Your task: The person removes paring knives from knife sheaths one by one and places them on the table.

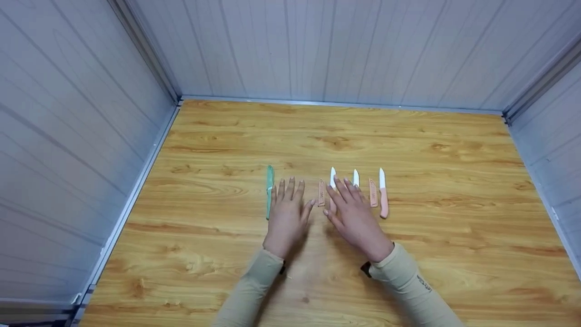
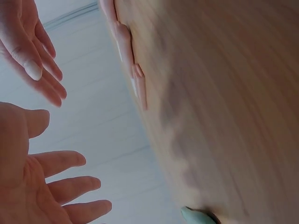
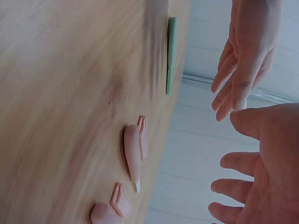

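Observation:
My left hand (image 1: 287, 219) hovers above the table, palm down with fingers straight and holding nothing. Just left of it lies a green knife (image 1: 270, 175), seemingly covered by a green sheath. My right hand (image 1: 358, 222) is likewise raised and empty, over the pink knives. Two white blades (image 1: 333, 172) (image 1: 356, 176) stick out beyond its fingers; their handles are mostly hidden in the head view. A pink sheath (image 1: 321, 193) lies between the hands, another pink sheath (image 1: 373, 193) right of the right hand. Beside that rests a white-bladed knife with a pink handle (image 1: 384, 204).
The wood-patterned table (image 1: 218, 272) is bounded by a pale panel wall (image 1: 308, 54) at the back, a left wall (image 1: 77, 136) and a right wall (image 1: 551, 150). Metal trim runs along the table's edges. The knives and sheaths stand in a row mid-table.

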A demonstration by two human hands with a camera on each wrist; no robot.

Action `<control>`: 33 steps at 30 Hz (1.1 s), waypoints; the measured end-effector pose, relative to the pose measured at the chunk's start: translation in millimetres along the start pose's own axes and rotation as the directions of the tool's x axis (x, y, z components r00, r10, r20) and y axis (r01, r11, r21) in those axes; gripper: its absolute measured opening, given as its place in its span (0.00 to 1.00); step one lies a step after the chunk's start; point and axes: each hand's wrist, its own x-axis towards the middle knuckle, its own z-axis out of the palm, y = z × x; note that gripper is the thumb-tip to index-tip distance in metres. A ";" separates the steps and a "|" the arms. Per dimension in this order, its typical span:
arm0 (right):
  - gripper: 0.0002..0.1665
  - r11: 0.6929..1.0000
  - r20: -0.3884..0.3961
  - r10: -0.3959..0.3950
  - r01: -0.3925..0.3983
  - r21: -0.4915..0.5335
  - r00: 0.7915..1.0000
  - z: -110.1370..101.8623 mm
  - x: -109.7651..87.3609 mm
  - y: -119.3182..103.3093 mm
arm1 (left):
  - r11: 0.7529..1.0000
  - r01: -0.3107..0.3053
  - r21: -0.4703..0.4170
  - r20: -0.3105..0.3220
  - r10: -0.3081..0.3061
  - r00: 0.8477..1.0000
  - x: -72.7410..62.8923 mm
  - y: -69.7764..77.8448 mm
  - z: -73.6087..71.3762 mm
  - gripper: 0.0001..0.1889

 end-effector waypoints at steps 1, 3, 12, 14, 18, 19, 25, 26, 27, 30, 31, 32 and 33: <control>0.34 1.000 0.006 0.000 0.000 0.004 1.000 1.1 0.7 -1.2 | 1.000 0.009 -0.007 0.004 -0.009 1.000 -0.1 -2.5 -0.8 0.31; 0.34 1.000 0.015 -0.006 0.006 0.014 1.000 3.4 1.9 -4.3 | 0.999 0.026 -0.020 0.013 -0.026 1.000 -0.2 -8.3 -2.5 0.31; 0.35 0.998 0.038 -0.060 0.059 0.023 0.998 17.4 3.0 -17.7 | 0.998 0.051 -0.021 0.033 -0.050 0.998 5.2 -42.6 -7.1 0.31; 0.35 0.997 0.049 -0.077 0.076 0.020 0.996 19.4 4.0 -21.5 | 0.998 0.051 -0.025 0.028 -0.051 0.998 8.5 -51.7 -8.0 0.30; 0.34 0.993 0.064 -0.111 0.108 0.042 0.992 23.4 7.7 -29.2 | 0.997 0.059 -0.046 0.031 -0.058 0.998 17.4 -69.5 -10.0 0.30; 0.35 0.992 0.068 -0.121 0.118 0.046 0.990 24.1 8.9 -31.0 | 0.997 0.061 -0.053 0.029 -0.060 0.998 19.6 -73.5 -10.3 0.30; 0.34 0.986 0.113 -0.165 0.161 0.040 0.980 26.6 15.9 -42.4 | 0.996 0.068 -0.051 0.027 -0.067 0.997 30.8 -90.6 -15.0 0.29; 0.34 0.986 0.123 -0.168 0.164 0.039 0.978 27.1 16.9 -44.1 | 0.997 0.069 -0.045 0.030 -0.068 0.997 32.2 -92.2 -16.3 0.29; 0.34 0.985 0.133 -0.172 0.168 0.040 0.976 27.4 17.9 -45.6 | 0.997 0.069 -0.037 0.035 -0.067 0.997 33.7 -93.4 -17.7 0.29; 0.34 0.984 0.163 -0.176 0.171 0.043 0.971 29.0 20.7 -49.2 | 0.997 0.067 -0.022 0.061 -0.066 0.996 39.0 -96.8 -21.5 0.29; 0.35 0.984 0.171 -0.178 0.174 0.039 0.969 29.5 21.7 -50.1 | 0.998 0.065 -0.020 0.071 -0.064 0.995 40.9 -97.9 -22.6 0.29; 0.35 0.984 0.178 -0.179 0.175 0.038 0.967 30.4 22.5 -50.7 | 0.998 0.065 -0.017 0.080 -0.064 0.995 42.8 -99.0 -23.5 0.29; 0.35 0.983 0.185 -0.183 0.179 0.037 0.966 31.3 23.1 -51.3 | 0.998 0.064 -0.014 0.088 -0.063 0.994 44.6 -100.2 -24.0 0.29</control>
